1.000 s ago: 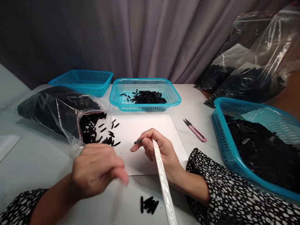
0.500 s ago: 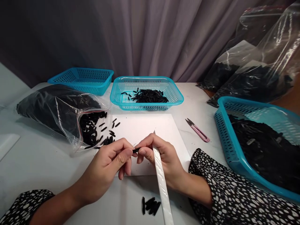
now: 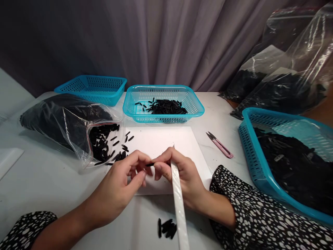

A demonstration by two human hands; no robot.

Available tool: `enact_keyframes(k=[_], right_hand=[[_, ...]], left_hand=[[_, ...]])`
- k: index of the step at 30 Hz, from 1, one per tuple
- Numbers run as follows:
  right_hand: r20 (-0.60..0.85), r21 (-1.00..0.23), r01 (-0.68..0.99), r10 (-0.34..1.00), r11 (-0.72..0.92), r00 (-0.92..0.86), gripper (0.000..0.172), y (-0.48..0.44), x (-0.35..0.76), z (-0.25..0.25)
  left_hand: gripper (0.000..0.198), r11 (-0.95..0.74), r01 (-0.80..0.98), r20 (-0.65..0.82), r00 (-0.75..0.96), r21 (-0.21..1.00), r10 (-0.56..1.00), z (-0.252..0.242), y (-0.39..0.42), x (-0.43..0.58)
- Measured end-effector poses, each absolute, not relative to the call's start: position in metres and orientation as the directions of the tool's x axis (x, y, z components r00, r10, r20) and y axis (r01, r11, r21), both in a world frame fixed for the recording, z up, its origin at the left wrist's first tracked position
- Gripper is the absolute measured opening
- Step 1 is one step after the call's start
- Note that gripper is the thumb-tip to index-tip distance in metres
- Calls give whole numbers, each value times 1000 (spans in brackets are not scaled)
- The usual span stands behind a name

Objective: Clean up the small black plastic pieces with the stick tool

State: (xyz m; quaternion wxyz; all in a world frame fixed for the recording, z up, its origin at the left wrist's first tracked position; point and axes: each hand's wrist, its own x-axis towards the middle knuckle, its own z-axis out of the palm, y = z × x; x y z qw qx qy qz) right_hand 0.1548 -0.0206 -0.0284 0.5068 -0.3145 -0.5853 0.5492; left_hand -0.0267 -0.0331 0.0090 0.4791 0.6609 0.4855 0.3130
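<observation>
Between thumb and index finger, my right hand (image 3: 183, 173) pinches a small black oblong piece (image 3: 150, 164). The same hand also holds a long, thin tool with a white-wrapped handle (image 3: 179, 205); its pointed tip shows just above the index finger. My left hand (image 3: 127, 184) is right beside the piece, its thumb apart from its curled fingers. Whether its fingertips touch the piece, I cannot tell. Both hands are over a white sheet (image 3: 166, 139). Nearer to me, several similar black pieces (image 3: 168, 228) lie in a small pile on the table.
An open plastic bag (image 3: 70, 118) spills black pieces at left. Behind it is a blue basket (image 3: 117, 99); another blue basket (image 3: 191, 114) at centre back holds black pieces. Pink thread snips (image 3: 220, 145) lie right of the sheet, near a fuller basket (image 3: 247, 149) and bags (image 3: 283, 90).
My left thumb has come away from the black piece and dropped lower, opening a gap to the fingers. My right hand keeps the piece and the white-handled tool.
</observation>
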Motion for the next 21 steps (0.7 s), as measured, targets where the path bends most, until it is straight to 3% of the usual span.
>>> enact_keyframes(k=[2,5,11,17,21], right_hand=[[226,-964,-200,941,178,-252,20,-19,155,-27],[194,-967,-213,950,142,-244,21,-16,156,-27],[143,-975,-207,950,86,-276,20,-19,154,-26],[85,-973,-230,921,-5,-380,25,-21,154,-26],[138,-984,-156,925,87,-353,46,-14,164,-20]], left_hand=[[27,-174,462,19,320,870,947,7,-30,-27],[13,-290,577,83,357,764,930,6,-28,-27],[7,-401,540,371,170,740,913,5,-32,-24],[9,-361,434,355,99,825,930,2,-32,-27],[11,-334,402,322,101,852,941,3,-30,-28]])
